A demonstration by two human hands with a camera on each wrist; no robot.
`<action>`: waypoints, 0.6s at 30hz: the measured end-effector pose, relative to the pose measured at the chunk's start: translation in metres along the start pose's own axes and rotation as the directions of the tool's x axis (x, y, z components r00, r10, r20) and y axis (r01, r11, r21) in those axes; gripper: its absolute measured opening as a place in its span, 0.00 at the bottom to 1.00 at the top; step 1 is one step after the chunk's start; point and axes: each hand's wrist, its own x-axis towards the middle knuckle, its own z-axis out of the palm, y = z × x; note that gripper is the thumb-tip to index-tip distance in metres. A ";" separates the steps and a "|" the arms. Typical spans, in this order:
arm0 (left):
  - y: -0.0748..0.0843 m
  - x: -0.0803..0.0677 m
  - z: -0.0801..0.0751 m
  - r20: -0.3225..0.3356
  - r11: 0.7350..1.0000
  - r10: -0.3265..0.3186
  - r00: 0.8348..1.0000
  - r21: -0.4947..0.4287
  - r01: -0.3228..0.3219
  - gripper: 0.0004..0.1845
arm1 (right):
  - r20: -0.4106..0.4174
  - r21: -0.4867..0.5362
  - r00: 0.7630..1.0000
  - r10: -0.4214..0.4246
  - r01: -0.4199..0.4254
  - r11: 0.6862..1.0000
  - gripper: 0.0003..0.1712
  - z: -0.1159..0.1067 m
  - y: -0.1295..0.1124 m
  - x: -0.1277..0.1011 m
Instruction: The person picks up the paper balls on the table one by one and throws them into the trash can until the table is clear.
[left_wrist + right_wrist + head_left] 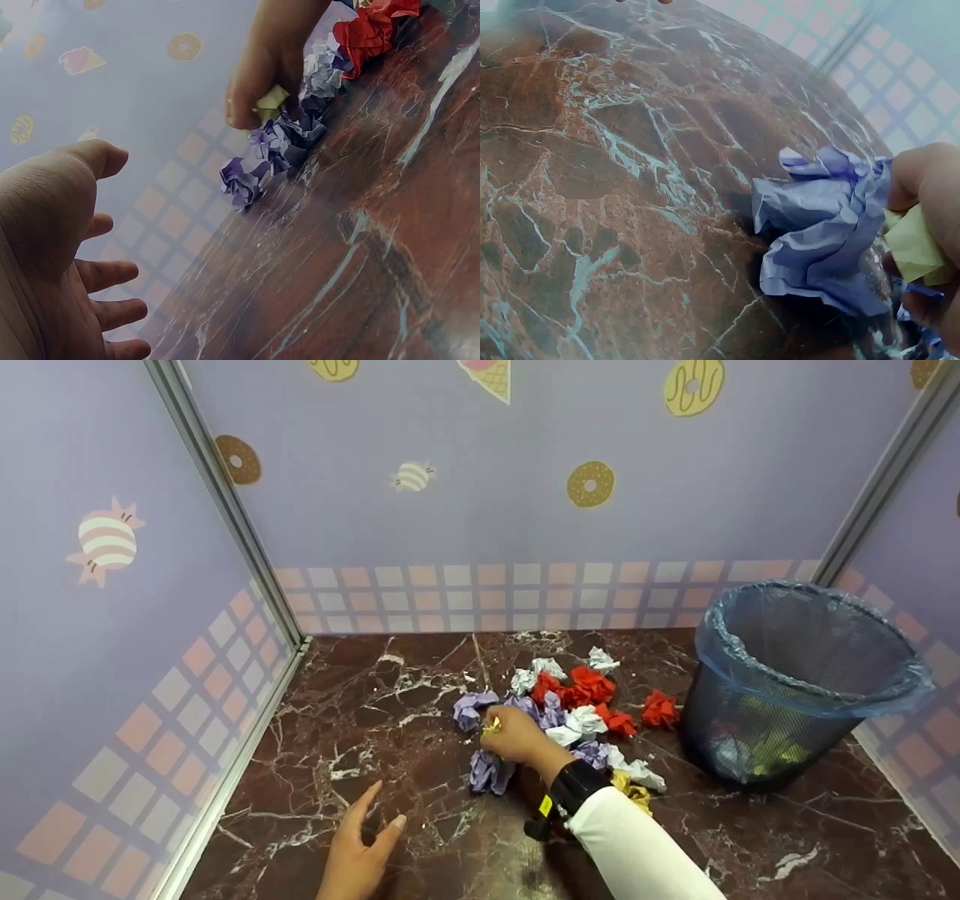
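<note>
pinching a crumpled yellow paper ball, pale and creased, the right hand sits over the paper pile. the left hand hovers spread, holding nothing, above the dark red marbled bench, lilac walls beyond both hands.

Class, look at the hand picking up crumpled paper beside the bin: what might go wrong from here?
1. The right hand pinches a yellow paper ball only at the fingertips; it may slip.
2. A purple ball presses against it and could get dragged along.
3. The bin stands well to the right; a toss might miss.
</note>
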 end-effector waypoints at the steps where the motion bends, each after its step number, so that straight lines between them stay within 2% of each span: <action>1: 0.000 0.000 0.000 0.001 1.000 -0.001 1.000 -0.002 0.001 0.38 | -0.003 -0.014 1.000 -0.010 0.010 1.000 0.08 -0.002 -0.003 0.001; 5: 0.000 0.001 0.001 0.010 1.000 0.005 1.000 -0.007 -0.005 0.38 | 0.006 -0.052 0.999 -0.047 0.047 0.998 0.09 -0.013 -0.015 0.007; 10: 0.007 0.002 0.004 0.027 1.000 0.018 0.999 -0.002 -0.018 0.40 | 0.073 -0.106 0.994 -0.083 0.091 0.990 0.10 -0.038 -0.031 0.012; 14: 0.014 0.002 0.010 0.056 0.999 0.033 0.998 -0.020 -0.032 0.41 | 0.165 -0.228 0.977 -0.135 0.171 0.958 0.09 -0.067 -0.042 0.009; 18: 0.019 0.003 0.019 0.064 0.996 0.091 0.994 -0.023 -0.090 0.39 | 0.257 -0.325 0.959 -0.115 0.198 0.925 0.13 -0.101 -0.050 0.000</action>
